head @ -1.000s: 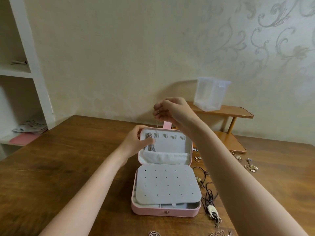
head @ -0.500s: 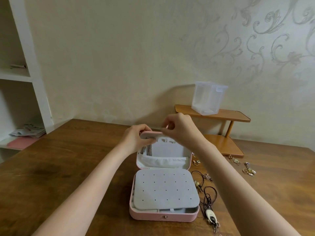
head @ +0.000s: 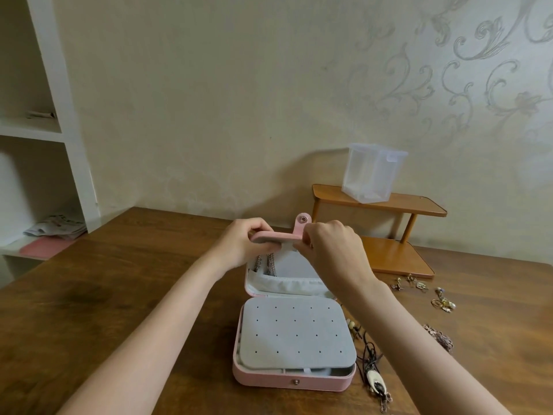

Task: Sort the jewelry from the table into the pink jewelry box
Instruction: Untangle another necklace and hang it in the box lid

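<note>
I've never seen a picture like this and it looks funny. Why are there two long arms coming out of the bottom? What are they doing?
No machine here. A person wears a camera on their head, so you see their own arms reaching forward. The left hand and right hand both grip the top edge of the lid of an open pink jewelry box on a wooden table. Two chains hang inside the lid. A grey pad with little holes covers the bottom part. To the right lie cord necklaces and small gold earrings, waiting to be sorted. Behind them stands a small wooden shelf with a clear plastic tub.
</note>
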### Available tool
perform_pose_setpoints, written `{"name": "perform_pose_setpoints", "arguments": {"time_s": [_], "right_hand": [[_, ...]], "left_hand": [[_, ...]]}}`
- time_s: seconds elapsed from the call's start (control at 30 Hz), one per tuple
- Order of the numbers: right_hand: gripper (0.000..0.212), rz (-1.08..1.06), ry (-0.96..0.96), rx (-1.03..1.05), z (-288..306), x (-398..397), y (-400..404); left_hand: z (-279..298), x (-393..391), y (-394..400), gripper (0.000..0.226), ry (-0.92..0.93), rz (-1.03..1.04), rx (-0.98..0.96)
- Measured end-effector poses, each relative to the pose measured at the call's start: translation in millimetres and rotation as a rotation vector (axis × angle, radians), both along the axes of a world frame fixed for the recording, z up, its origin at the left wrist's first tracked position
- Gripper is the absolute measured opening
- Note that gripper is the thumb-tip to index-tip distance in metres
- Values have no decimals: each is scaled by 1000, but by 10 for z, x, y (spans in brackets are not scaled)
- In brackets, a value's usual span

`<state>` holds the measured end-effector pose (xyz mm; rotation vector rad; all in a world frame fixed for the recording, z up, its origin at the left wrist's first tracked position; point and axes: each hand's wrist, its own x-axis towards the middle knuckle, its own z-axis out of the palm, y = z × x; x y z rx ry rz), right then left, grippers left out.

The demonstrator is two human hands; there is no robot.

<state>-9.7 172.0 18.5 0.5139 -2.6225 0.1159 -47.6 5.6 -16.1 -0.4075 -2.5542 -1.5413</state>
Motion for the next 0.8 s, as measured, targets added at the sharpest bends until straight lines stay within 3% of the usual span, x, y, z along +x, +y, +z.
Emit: {"name": "perform_pose_setpoints", "arguments": {"time_s": [0.2,0.3,0.4,0.53,0.63,0.8], "right_hand": [[37,-176,-43,-215,-270,-76,-35],[35,-210,-9,-282,-393,-89,-82],[33,-216,-101,-348,-485,-90,-121],[29,-174,-187,-287,-529,-73,-154],[20,-132,-215,-169,-501,-28,-176],[10,0,-174,-7,-443,87,-224]], "left_hand": [[-1,16,1,11,-32,-11,51],[-13,-5,2,11,-13,-10,35],[-29,-21,1,13,21,-4,0],[-125,-8,29,21,174,79,-128],[-265,38,74,40,297,99,-180],[-444,66,154,55,485,152,-257]]}}
